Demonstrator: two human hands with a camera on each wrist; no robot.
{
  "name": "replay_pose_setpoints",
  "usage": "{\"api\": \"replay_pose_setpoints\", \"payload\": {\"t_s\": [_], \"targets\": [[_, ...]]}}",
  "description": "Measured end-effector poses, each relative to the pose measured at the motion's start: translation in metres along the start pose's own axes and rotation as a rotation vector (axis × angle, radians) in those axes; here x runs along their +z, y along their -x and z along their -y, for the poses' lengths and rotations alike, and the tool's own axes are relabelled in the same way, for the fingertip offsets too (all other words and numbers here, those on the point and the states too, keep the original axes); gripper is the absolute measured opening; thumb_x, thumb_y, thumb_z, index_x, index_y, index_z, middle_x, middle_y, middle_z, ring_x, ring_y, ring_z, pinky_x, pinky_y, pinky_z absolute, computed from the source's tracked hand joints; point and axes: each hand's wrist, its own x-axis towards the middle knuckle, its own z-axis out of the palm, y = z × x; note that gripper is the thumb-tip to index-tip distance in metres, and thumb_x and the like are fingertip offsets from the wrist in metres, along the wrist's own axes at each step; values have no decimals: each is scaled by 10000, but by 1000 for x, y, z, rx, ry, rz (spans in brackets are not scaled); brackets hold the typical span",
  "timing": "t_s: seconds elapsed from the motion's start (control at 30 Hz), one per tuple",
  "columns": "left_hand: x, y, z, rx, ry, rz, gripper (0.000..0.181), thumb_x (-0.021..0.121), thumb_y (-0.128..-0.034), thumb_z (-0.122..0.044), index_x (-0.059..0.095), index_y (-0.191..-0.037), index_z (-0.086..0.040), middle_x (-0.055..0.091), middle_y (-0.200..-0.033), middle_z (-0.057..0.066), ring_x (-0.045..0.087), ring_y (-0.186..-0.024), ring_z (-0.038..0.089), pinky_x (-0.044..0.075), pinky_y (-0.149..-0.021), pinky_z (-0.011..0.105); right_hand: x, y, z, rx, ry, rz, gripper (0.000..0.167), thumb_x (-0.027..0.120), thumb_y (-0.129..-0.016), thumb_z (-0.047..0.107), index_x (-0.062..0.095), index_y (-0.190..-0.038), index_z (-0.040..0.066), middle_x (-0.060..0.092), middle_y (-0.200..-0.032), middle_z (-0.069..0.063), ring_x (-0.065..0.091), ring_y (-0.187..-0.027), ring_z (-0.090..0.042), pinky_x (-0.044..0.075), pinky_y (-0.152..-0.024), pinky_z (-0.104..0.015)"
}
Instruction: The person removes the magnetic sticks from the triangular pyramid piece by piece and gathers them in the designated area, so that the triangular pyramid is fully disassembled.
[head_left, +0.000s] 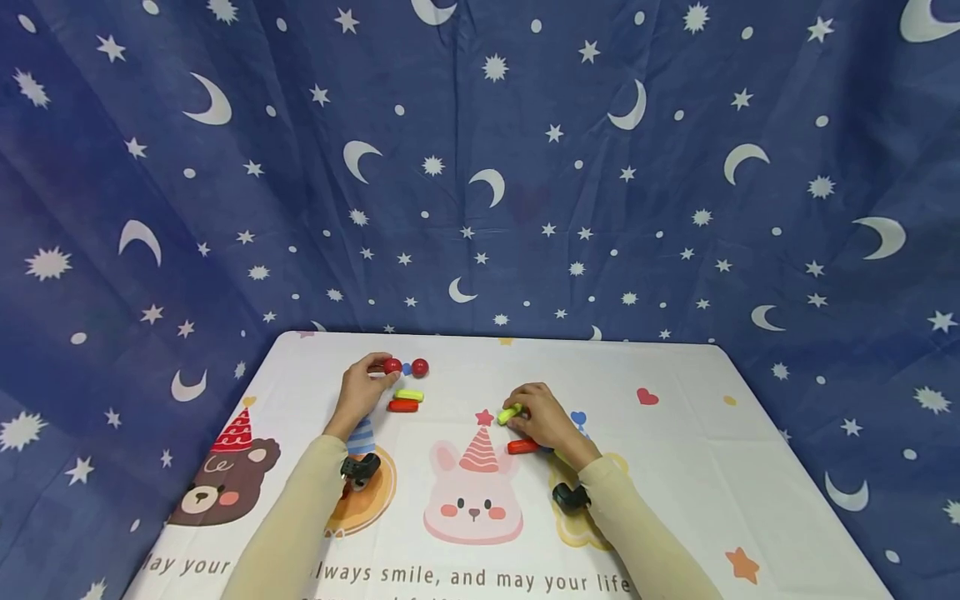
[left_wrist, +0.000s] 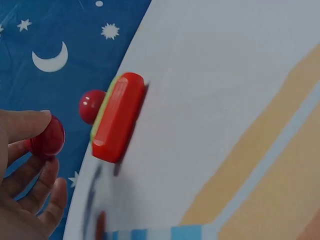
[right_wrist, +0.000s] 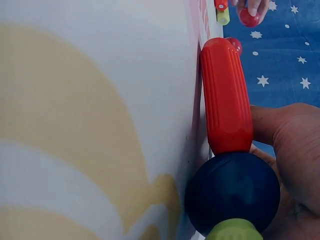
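Observation:
Near the far edge, my left hand (head_left: 363, 393) pinches a red ball (head_left: 393, 366) between thumb and fingers, as the left wrist view shows on the ball (left_wrist: 48, 137). A small blue ball (head_left: 407, 369) and another red ball (head_left: 421, 367) lie in line with it. Farther right, my right hand (head_left: 543, 417) grips a yellow-green toy rod (head_left: 509, 414) at its fingertips. Beneath that hand lies a red rod (head_left: 522, 447). In the right wrist view this red rod (right_wrist: 227, 95) touches a dark blue ball (right_wrist: 232, 187), with a yellow-green piece (right_wrist: 235, 231) against the ball's near side.
Between the hands, a yellow-green rod (head_left: 409, 395) and a red rod (head_left: 403, 407) lie side by side. A printed white cloth (head_left: 660, 467) covers the table. Behind it hangs a blue curtain (head_left: 525, 167) with moons and stars.

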Motion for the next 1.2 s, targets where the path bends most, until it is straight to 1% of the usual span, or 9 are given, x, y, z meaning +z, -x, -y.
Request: {"api": "replay_pose_setpoints", "payload": {"t_s": [0.13,0.3,0.53,0.73,0.9,1.2], "targets": [[4,-4,7,-12,14,0,404,720,-886,-125,618,-1264,-24,676,-1195,200,636,-1112,338,508,-975,458,-1,0,0,9,-1,12,210,775,-844,174,732,-1049,158,655,-1200,-79,490,-1245,-311,394,-1093,-488],[8,-7,13,-44,42,15,421,728,-878,-117,609,-1271,-24,672,-1195,209,633,-1111,336,501,-987,454,-2,-1,1,22,-3,17,208,777,-842,174,733,-1045,162,654,-1204,-80,487,-1249,-312,394,-1094,-496],[14,-11,18,-57,9,14,412,718,-887,-134,612,-1271,-31,671,-1194,199,628,-1091,327,502,-966,450,-2,-1,1,14,1,22,214,775,-845,189,730,-1053,164,655,-1205,-80,487,-1252,-317,387,-1100,-498],[19,-11,19,-84,22,33,430,720,-885,-135,606,-1288,-37,666,-1210,194,624,-1121,315,507,-967,440,-3,1,2,12,-6,19,218,782,-836,181,730,-1047,159,655,-1200,-87,490,-1250,-325,389,-1093,-514],[22,-11,18,-87,29,33,429,726,-876,-113,608,-1281,-33,663,-1210,204,627,-1119,317,510,-965,441,-2,1,1,13,-2,21,222,780,-839,192,731,-1053,161,654,-1202,-82,491,-1247,-322,392,-1090,-515],[22,-12,17,-101,-21,40,409,727,-873,-119,617,-1259,-38,659,-1217,195,604,-1145,324,479,-1004,444,-3,0,2,0,-1,10,219,779,-840,190,732,-1050,152,658,-1197,-85,497,-1243,-320,395,-1088,-514]]}}
